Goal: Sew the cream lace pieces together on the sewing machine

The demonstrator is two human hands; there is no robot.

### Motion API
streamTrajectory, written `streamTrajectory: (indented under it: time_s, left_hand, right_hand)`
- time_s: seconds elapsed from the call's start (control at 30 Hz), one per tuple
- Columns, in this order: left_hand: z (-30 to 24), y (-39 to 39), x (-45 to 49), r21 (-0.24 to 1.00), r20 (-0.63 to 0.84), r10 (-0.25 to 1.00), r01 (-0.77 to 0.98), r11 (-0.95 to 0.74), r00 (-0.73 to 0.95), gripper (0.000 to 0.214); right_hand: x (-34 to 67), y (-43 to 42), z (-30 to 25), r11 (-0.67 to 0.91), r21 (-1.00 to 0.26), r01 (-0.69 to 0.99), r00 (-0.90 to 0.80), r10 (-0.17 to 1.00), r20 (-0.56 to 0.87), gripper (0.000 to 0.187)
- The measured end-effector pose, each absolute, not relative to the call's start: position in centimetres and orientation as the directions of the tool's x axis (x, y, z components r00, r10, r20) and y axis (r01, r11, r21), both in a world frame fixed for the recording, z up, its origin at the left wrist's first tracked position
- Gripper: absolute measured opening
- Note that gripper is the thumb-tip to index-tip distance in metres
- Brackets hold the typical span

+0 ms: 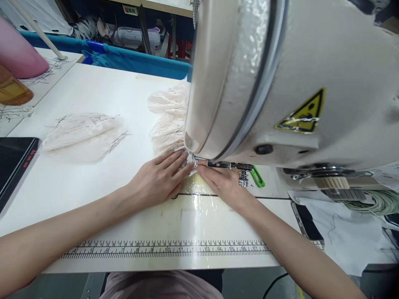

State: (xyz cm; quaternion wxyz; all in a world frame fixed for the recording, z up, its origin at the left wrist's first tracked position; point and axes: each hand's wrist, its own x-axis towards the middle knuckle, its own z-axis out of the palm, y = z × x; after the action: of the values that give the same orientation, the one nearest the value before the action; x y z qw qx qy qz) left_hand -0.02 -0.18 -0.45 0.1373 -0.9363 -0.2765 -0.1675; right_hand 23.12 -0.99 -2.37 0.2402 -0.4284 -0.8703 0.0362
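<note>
A gathered strip of sheer cream fabric [170,120] runs across the white table up to the sewing machine [249,83]. My left hand [160,176] lies on the near end of this fabric, fingers stretched out and pressing it down beside the needle area. Close by, my right hand [220,180] has its fingertips drawn together at the lacy edge, partly under the machine head. The needle and the exact grip of the right fingertips are hidden. A metal attachment [220,165] passes just above the right fingers.
Another sheer cream piece [84,137] lies at left, near a black device [15,166]. A pink thread cone [25,50] stands behind. Green thread snips [257,177] rest right of my hand. A phone [307,220] and white cloth [349,236] lie at right. A ruler strip [168,249] lines the front edge.
</note>
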Motion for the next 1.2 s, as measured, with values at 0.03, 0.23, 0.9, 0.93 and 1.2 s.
streamTrajectory:
  time_s: [0.03, 0.23, 0.9, 0.93, 1.2]
  left_hand:
    - [-0.5, -0.2, 0.0, -0.16, 0.385, 0.477, 0.566, -0.808, 0.79, 0.034]
    - [-0.7, -0.2, 0.0, -0.123, 0.382, 0.507, 0.586, -0.801, 0.772, 0.035]
    - [-1.3, -0.5, -0.4, -0.121, 0.382, 0.454, 0.53, -0.839, 0.805, 0.039]
    - [-1.3, -0.5, -0.5, -0.115, 0.382, 0.461, 0.536, -0.836, 0.801, 0.039]
    - [-1.1, -0.3, -0.4, -0.128, 0.396, 0.467, 0.551, -0.825, 0.791, 0.038]
  right_hand:
    - [23.2, -0.9, -2.6, 0.626, -0.269, 0.732, -0.511, 0.765, 0.391, 0.02]
    - [23.7, -0.7, -4.0, 0.584, -0.158, 0.796, -0.493, 0.777, 0.391, 0.019]
    - [23.0, -1.8, -2.2, 0.654, -0.2, 0.73, -0.519, 0.721, 0.459, 0.02]
    - [23.0, -1.8, -2.1, 0.647, -0.192, 0.738, -0.52, 0.727, 0.449, 0.021]
    - [22.6, -2.1, -1.7, 0.583, -0.135, 0.801, -0.519, 0.789, 0.328, 0.03]
